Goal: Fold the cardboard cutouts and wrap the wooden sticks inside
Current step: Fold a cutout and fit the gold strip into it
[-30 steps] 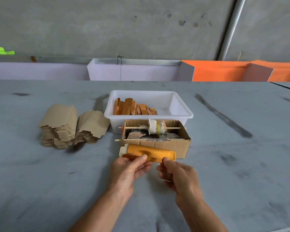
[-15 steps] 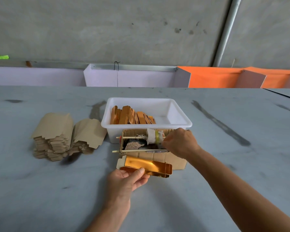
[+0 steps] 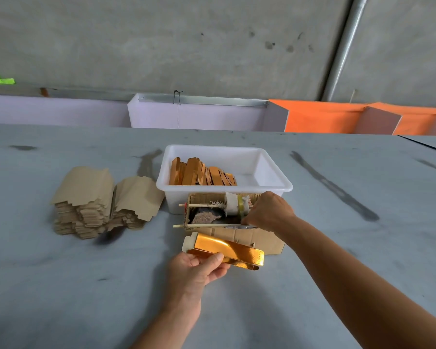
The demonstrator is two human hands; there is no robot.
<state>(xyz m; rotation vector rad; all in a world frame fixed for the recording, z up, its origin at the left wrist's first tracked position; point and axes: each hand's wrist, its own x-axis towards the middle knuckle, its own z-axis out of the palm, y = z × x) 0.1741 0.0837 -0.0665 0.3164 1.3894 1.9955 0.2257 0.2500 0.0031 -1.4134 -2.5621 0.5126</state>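
Observation:
My left hand (image 3: 199, 269) grips a folded gold cardboard wrap (image 3: 227, 250) by its near left end, just above the table in front of the brown cardboard box (image 3: 239, 238). My right hand (image 3: 268, 210) reaches into that box at its right side, fingers curled down near a tape roll (image 3: 235, 204) threaded on a wooden stick (image 3: 202, 205). What those fingers hold is hidden. A second stick (image 3: 204, 225) lies across the box's front edge. Two stacks of flat brown cutouts (image 3: 96, 197) sit at the left.
A white plastic tub (image 3: 275, 177) behind the box holds several finished gold wraps (image 3: 202, 172) leaning at its left side. Purple and orange partitions (image 3: 312, 117) line the table's far edge. A grey wall and pipe rise behind.
My right hand left the gold wrap and moved up into the cardboard box. The left hand keeps the wrap alone, now tilted slightly.

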